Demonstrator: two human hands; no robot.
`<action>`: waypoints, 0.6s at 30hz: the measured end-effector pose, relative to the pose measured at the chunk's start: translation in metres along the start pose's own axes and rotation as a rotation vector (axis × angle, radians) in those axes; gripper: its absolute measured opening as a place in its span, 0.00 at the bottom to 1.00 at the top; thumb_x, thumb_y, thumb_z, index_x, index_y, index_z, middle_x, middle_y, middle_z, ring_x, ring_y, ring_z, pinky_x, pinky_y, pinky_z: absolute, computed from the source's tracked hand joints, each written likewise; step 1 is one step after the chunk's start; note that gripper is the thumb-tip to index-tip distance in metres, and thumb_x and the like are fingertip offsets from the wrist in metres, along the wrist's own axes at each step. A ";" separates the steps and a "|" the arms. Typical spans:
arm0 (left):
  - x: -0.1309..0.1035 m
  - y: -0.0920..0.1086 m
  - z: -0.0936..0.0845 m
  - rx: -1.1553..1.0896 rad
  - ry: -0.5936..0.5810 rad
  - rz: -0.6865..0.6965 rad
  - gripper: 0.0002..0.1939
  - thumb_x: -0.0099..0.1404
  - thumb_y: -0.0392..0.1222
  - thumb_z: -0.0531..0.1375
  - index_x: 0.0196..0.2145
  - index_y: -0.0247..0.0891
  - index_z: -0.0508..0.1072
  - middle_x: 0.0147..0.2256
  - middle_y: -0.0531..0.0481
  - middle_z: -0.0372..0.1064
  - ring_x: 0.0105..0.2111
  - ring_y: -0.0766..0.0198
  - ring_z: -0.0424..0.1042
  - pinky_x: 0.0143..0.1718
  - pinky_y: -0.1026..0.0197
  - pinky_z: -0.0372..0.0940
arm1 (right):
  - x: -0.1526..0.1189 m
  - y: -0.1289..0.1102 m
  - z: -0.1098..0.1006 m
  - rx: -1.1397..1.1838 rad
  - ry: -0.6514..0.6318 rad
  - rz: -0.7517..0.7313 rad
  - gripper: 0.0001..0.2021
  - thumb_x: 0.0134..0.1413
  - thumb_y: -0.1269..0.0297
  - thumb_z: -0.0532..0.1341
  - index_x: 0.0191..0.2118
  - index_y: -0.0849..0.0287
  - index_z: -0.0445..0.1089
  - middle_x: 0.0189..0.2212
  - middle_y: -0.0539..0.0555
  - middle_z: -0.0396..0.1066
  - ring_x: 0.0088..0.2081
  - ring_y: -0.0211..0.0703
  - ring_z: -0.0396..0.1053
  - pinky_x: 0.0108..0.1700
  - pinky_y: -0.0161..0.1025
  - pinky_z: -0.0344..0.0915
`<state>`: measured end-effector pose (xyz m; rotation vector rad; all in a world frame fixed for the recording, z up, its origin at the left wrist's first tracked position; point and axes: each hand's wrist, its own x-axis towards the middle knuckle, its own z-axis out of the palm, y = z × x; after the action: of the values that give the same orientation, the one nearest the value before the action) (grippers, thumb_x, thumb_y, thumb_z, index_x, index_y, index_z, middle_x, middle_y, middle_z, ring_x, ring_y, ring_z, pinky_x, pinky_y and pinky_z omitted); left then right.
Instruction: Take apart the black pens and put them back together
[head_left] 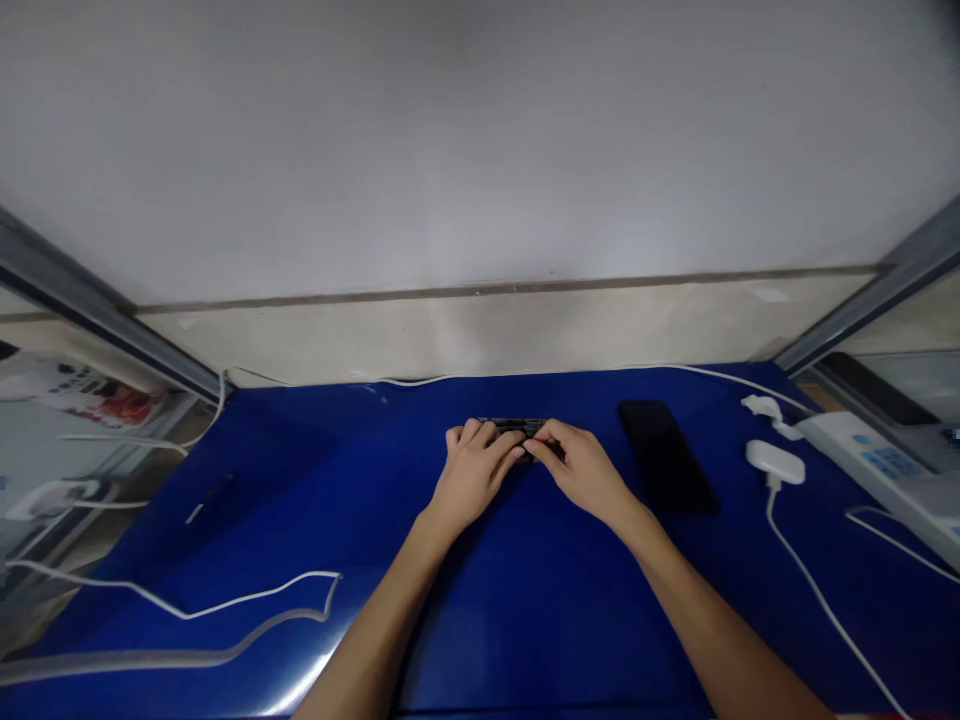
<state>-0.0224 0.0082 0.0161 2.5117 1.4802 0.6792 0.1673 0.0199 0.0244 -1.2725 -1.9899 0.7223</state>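
A small, dark, narrow object with a greyish upper edge (pixel 511 424) lies on the blue table under my fingers. Its kind is hard to make out because both hands cover most of it. My left hand (pixel 474 465) is curled over its left part, thumb and forefinger reaching toward its middle. My right hand (pixel 574 460) pinches it at the right, with thumb and forefinger close together. The fingertips of the two hands nearly meet in front of the object.
Right of my hands lies a black smartphone (pixel 666 455). Further right are a white charger (pixel 775 462) with its cable and a white device with blue keys (pixel 885 465). A pen (pixel 210 498) and white cables (pixel 247 598) lie left. A wall (pixel 480 330) stands behind the blue tabletop (pixel 517 620).
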 end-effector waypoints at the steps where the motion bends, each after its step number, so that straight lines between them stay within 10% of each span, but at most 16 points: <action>1: 0.000 0.001 0.000 0.001 0.000 0.010 0.16 0.74 0.48 0.48 0.53 0.48 0.70 0.43 0.48 0.68 0.44 0.57 0.60 0.45 0.53 0.51 | 0.000 0.001 0.001 -0.024 0.000 -0.001 0.13 0.66 0.60 0.54 0.31 0.57 0.67 0.30 0.53 0.73 0.31 0.43 0.70 0.35 0.38 0.61; 18: 0.001 0.002 -0.003 0.037 0.049 -0.062 0.16 0.74 0.49 0.47 0.49 0.47 0.72 0.38 0.48 0.69 0.40 0.59 0.60 0.42 0.54 0.50 | 0.000 -0.002 0.001 0.026 0.009 -0.088 0.09 0.66 0.64 0.54 0.35 0.57 0.69 0.33 0.53 0.73 0.35 0.42 0.70 0.39 0.38 0.63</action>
<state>-0.0217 0.0081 0.0197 2.4811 1.5944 0.7145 0.1659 0.0189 0.0255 -1.1630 -2.0094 0.6966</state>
